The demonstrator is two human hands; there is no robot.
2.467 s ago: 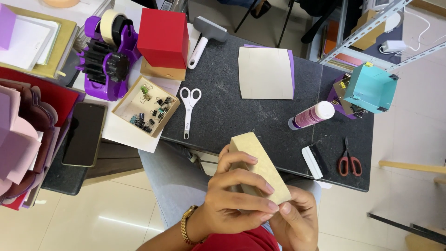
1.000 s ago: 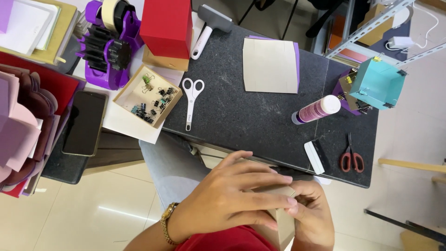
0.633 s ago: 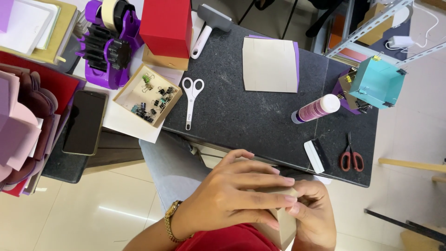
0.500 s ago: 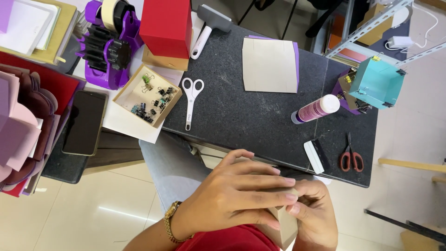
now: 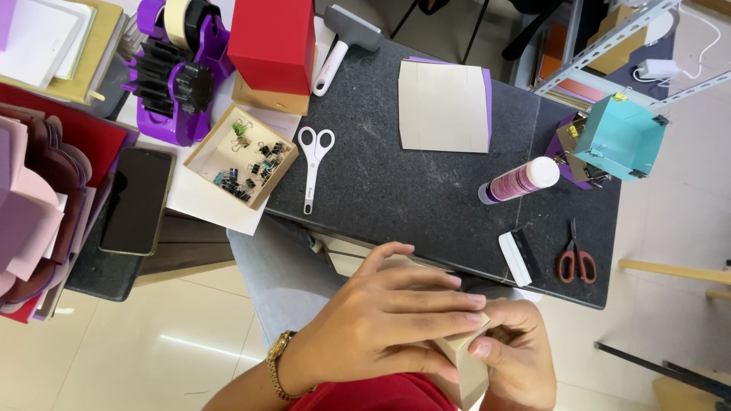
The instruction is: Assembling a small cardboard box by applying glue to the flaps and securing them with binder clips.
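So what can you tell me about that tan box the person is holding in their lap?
The tan box looks like plain cardboard, long and narrow, with one corner and pale flat sides showing. It is held tilted over the lap, below the dark table edge and not touching it. The left hand lies across its top, covering most of it; the right hand grips its end, thumb pressed on the side.

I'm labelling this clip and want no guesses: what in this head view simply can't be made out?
- Tan cardboard box: mostly covered by the left hand and right hand.
- Small binder clips in the open cardboard tray: too small to count.
- Stacked pink and maroon paper: cut off by the left edge.
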